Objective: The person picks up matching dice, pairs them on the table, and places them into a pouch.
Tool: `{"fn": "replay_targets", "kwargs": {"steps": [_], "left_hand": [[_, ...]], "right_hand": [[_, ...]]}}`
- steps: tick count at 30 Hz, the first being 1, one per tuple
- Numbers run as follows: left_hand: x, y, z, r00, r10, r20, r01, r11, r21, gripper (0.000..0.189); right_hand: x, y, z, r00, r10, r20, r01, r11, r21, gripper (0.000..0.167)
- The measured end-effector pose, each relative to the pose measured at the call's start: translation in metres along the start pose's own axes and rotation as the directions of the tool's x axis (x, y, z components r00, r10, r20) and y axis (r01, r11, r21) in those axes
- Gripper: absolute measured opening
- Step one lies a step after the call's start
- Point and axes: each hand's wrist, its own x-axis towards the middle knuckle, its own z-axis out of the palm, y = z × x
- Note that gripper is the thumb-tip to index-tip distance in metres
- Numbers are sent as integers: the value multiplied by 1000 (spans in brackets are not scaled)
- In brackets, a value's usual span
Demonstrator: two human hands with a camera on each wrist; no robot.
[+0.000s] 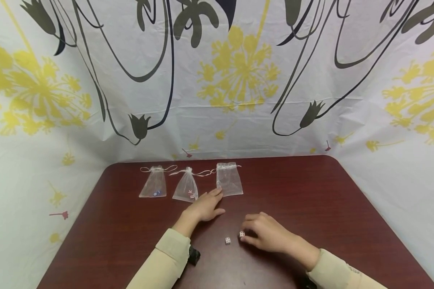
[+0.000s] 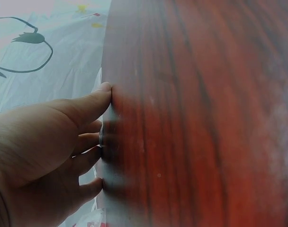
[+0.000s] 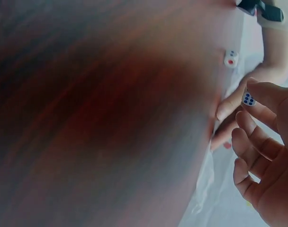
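Note:
Between the thumb and index finger of my right hand [image 1: 269,233] a white die [image 1: 242,234] is pinched; the right wrist view shows blue pips on that die [image 3: 248,99]. Just left of it a second white die [image 1: 228,241] lies on the table. My left hand [image 1: 205,206] reaches forward with fingers extended, the fingertips at the lower left corner of a flat, sheer drawstring bag [image 1: 230,180]. The left thumb is spread apart from the fingers and rests near the tabletop.
Left of that bag lie two more sheer bags: one [image 1: 184,188] with red-and-white dice inside, and one [image 1: 152,185] containing blue dice. All three sit near the back edge of the dark red table [image 1: 304,188]. A patterned curtain [image 1: 217,132] hangs behind.

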Motion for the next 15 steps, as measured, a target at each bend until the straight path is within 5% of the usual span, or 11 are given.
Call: {"fn": "replay_targets", "kwargs": {"steps": [15], "left_hand": [[-1,2,-2,1000,-1,7,1,1000,-7,63]], "right_hand": [[3,1,15,997,-75,34,77,996,-42,13]]}}
